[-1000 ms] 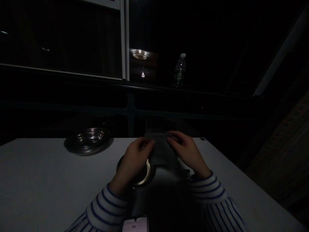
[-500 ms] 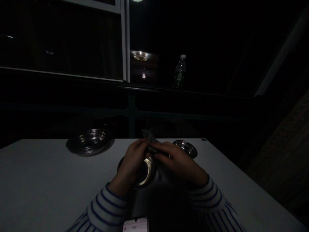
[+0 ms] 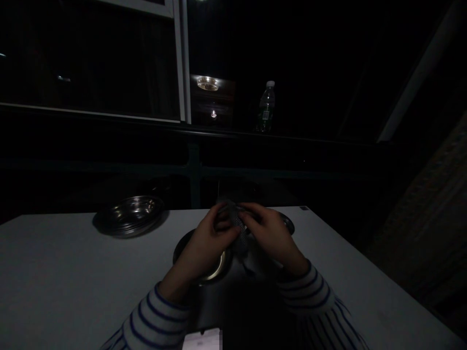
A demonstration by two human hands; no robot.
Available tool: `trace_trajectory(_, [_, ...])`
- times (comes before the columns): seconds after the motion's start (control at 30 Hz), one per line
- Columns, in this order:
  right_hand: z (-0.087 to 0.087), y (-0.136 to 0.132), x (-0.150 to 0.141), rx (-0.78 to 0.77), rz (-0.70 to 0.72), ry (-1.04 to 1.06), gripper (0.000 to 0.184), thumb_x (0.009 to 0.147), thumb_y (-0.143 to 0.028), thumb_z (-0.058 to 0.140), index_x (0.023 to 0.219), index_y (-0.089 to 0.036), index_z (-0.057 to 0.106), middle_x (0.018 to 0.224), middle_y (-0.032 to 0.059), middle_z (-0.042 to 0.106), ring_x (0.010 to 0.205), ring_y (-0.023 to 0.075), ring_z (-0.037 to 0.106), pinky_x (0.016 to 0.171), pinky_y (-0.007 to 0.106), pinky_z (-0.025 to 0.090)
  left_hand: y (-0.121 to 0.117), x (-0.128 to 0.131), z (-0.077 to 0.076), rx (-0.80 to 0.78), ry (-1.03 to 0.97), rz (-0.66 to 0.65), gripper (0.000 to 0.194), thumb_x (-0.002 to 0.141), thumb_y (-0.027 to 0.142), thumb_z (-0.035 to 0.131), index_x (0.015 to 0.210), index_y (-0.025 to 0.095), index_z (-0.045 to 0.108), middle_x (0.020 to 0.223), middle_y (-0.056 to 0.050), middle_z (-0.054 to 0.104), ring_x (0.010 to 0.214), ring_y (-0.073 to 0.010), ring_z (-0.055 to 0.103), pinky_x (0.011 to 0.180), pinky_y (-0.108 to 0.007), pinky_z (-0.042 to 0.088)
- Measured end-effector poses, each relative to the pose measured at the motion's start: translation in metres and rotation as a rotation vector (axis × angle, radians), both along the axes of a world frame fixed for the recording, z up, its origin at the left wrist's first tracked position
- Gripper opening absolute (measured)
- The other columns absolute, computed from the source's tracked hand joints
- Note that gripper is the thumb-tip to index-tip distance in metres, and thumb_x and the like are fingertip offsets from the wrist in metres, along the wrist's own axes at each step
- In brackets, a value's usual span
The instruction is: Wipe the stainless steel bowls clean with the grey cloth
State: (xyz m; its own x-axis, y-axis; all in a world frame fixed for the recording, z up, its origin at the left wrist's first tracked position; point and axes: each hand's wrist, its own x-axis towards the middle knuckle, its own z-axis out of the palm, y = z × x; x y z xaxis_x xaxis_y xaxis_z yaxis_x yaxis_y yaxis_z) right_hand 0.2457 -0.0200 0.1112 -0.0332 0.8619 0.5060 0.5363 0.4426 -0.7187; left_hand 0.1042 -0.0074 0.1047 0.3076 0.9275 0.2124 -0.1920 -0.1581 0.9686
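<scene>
My left hand and my right hand meet above the middle of the table, fingers bent in a pinch around a small grey cloth with a fine textured surface. Its lower end hangs down between the hands. Beneath my left hand and forearm stands a shiny metal bowl, partly covered by them. Another metal dish shows just behind my right hand, mostly hidden. The dim light hides whether anything else is inside the cloth.
Metal dishes are stacked at the left of the white table. A lit phone lies at the near edge. On the dark ledge beyond stands a clear plastic bottle. A white window frame rises behind.
Both hands have shifted their grip on the cloth, fingers more curled, and more of it now hangs downward between them. The view has turned slightly to the right.
</scene>
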Motion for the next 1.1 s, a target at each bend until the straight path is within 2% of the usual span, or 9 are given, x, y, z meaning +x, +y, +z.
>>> trace_trajectory(0.13, [0.002,-0.004,0.001,-0.025,0.150,-0.017,0.032,0.087,-0.028,0.044,0.116,-0.021,0.056,0.112,0.0040,0.063,0.105,0.0161,0.057,0.089,0.031,0.045,-0.001,-0.002,-0.001,0.006,0.032,0.027,0.044,0.068,0.020,0.066,0.110,0.017,0.053,0.097,-0.006,0.067,0.090,-0.0169,0.063,0.076,-0.024,0.048])
trace_trajectory(0.27, [0.010,-0.017,0.012,0.016,0.193,-0.217,0.038,0.083,-0.024,0.050,0.122,-0.023,0.051,0.118,0.0033,0.060,0.108,0.0158,0.054,0.094,0.034,0.042,0.003,-0.011,0.004,-0.176,-0.054,0.087,0.036,0.071,0.022,0.063,0.105,0.017,0.055,0.084,-0.004,0.069,0.072,-0.0166,0.066,0.065,-0.025,0.050])
trace_trajectory(0.37, [0.016,-0.026,0.021,0.065,0.248,-0.419,0.052,0.075,-0.022,0.061,0.125,-0.023,0.047,0.129,0.0035,0.051,0.118,0.0168,0.046,0.100,0.034,0.036,0.008,-0.015,0.008,-0.278,-0.165,0.113,0.031,0.071,0.019,0.063,0.102,0.015,0.057,0.080,-0.005,0.069,0.071,-0.0179,0.066,0.063,-0.026,0.051])
trace_trajectory(0.47, [0.018,-0.028,0.022,0.078,0.278,-0.484,0.059,0.071,-0.023,0.066,0.127,-0.022,0.046,0.132,0.0048,0.047,0.120,0.0175,0.043,0.101,0.033,0.035,0.007,-0.016,0.011,-0.352,-0.227,0.090,0.021,0.074,0.019,0.059,0.094,0.015,0.060,0.078,-0.006,0.069,0.070,-0.0175,0.066,0.060,-0.024,0.050])
trace_trajectory(0.57, [0.016,-0.024,0.018,0.080,0.245,-0.441,0.041,0.079,-0.026,0.059,0.119,-0.022,0.054,0.121,0.0037,0.057,0.111,0.0163,0.051,0.096,0.032,0.039,0.003,-0.015,0.014,-0.393,-0.232,0.056,0.014,0.076,0.025,0.059,0.086,0.016,0.063,0.074,-0.005,0.069,0.065,-0.0165,0.065,0.055,-0.022,0.049])
trace_trajectory(0.7, [0.015,-0.020,0.014,0.049,0.177,-0.365,0.029,0.084,-0.028,0.052,0.111,-0.025,0.060,0.106,0.0018,0.066,0.096,0.0163,0.060,0.085,0.031,0.046,-0.002,-0.016,0.018,-0.403,-0.204,-0.037,0.029,0.075,0.042,0.058,0.089,0.018,0.064,0.074,-0.007,0.068,0.070,-0.0210,0.065,0.054,-0.026,0.050])
trace_trajectory(0.87, [0.014,-0.016,0.013,0.023,0.075,-0.223,0.031,0.086,-0.027,0.046,0.115,-0.025,0.058,0.105,0.0022,0.066,0.095,0.0176,0.061,0.082,0.031,0.047,-0.001,-0.016,0.012,-0.314,-0.249,-0.004,0.031,0.073,0.047,0.059,0.087,0.021,0.064,0.092,-0.007,0.068,0.090,-0.0216,0.063,0.075,-0.030,0.050])
trace_trajectory(1.0, [0.011,-0.013,0.012,-0.006,0.120,-0.162,0.032,0.088,-0.026,0.042,0.116,-0.024,0.057,0.107,0.0041,0.065,0.097,0.0177,0.059,0.086,0.034,0.045,-0.001,-0.015,0.005,-0.214,-0.263,-0.091,0.030,0.074,0.045,0.059,0.091,0.019,0.064,0.108,-0.006,0.065,0.102,-0.0210,0.057,0.086,-0.031,0.046])
trace_trajectory(1.1, [0.011,-0.013,0.011,-0.024,0.215,-0.170,0.031,0.088,-0.023,0.041,0.115,-0.023,0.058,0.112,0.0046,0.061,0.103,0.0157,0.055,0.091,0.032,0.042,-0.004,-0.016,0.005,-0.193,-0.225,-0.138,0.036,0.074,0.045,0.059,0.098,0.019,0.063,0.106,-0.006,0.065,0.101,-0.0205,0.058,0.084,-0.030,0.045])
